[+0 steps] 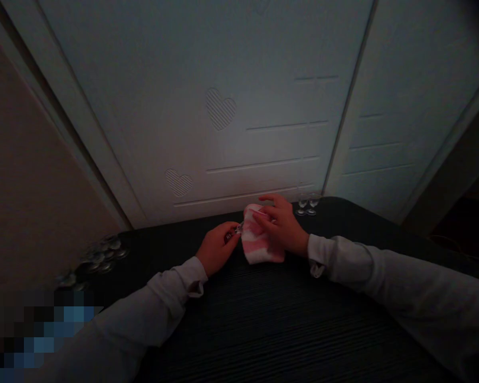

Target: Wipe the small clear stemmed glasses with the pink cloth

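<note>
My left hand (219, 246) is closed around the foot end of a small stemmed glass (238, 229), holding it sideways over the dark table. A pink-and-white striped cloth (259, 246) covers the other end of the glass, so the bowl is hidden. On the cloth lies my right hand (278, 223): thumb and some fingers press it against the glass, while one finger sticks out above. The cloth's lower edge hangs down toward the tabletop.
Two small stemmed glasses (307, 204) stand at the table's back right, near the white panel (239, 143) with carved hearts. Several more glasses (104, 254) cluster at the left edge. The dark wood-grain table (271, 324) stretches toward me. The light is dim.
</note>
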Tool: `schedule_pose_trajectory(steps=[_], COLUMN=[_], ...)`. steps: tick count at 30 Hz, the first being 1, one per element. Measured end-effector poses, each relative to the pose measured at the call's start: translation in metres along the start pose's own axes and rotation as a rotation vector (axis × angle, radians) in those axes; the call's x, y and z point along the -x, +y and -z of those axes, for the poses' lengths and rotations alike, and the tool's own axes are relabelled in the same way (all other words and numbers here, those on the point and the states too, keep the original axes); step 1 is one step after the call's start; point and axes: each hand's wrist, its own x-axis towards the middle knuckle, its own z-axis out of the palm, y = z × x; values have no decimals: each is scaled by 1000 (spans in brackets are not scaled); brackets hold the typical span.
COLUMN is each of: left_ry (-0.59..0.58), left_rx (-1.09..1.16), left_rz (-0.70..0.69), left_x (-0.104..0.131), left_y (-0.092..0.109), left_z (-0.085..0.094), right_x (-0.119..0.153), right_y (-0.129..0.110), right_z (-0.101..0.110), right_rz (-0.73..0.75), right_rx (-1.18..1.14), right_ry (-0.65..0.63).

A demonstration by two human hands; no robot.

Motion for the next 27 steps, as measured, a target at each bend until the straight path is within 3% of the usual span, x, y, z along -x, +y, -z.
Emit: schedule_pose_trajectory(steps=[5, 10, 16, 19, 23, 27], left_ry=[-6, 4, 200, 159, 123, 142], left_rx=[-11, -3, -27, -40, -27, 3], left_rz=[2, -15, -72, -128, -78, 22], left_x=[3, 6, 13, 14, 10, 5], left_y=[-2, -2, -2, -2, 0, 1], left_z=[-1, -1, 1, 1, 1, 2], right_x=[-10, -17, -24, -24, -15, -3], right_y=[-5, -3, 7, 9, 1, -14], right_z=[8, 10, 10, 7, -3, -9], right_rz=[-68, -232, -454, -480, -476, -455], right_rx=[-44, -188, -354, -432, -682, -878], right_ry=[-103, 26, 142, 173, 77, -126])
